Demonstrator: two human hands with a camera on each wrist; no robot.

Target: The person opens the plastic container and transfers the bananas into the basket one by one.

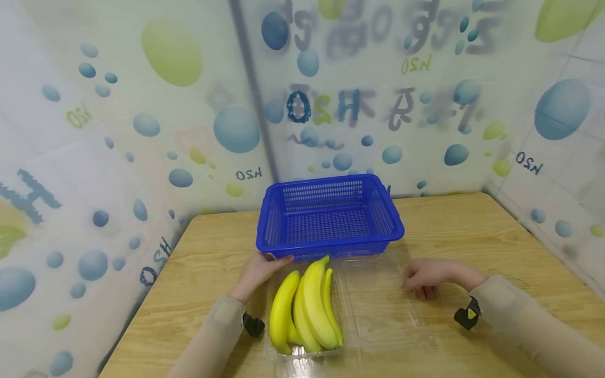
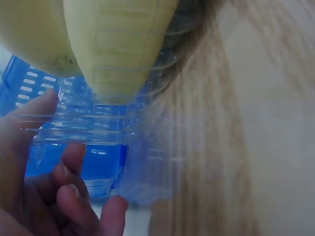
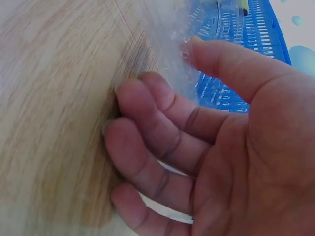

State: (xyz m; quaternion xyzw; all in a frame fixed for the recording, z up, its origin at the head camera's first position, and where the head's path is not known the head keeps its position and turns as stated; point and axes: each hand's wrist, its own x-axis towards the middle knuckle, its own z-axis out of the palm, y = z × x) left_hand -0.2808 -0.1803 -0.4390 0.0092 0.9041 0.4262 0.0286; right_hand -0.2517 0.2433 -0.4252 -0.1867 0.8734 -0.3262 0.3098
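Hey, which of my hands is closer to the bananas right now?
Left. Your left hand is just beside the bananas, at the far left corner of the clear box. Your right hand is farther off, by the box's right edge.

Beneath the grip: wooden tabletop [image 1: 454, 231], streaked with grain. Beyond the grip: whitish back sheet [image 1: 406, 131], bearing mirrored "H2O" lettering [image 1: 323, 107], blue bubbles [image 1: 236, 129] and green bubbles [image 1: 172, 52]; also a slanting grey strip [image 1: 253, 89]. Left of the grip: printed side sheet [image 1: 118, 142]. Far right: similar creased panel [image 1: 579, 163], meeting the back.
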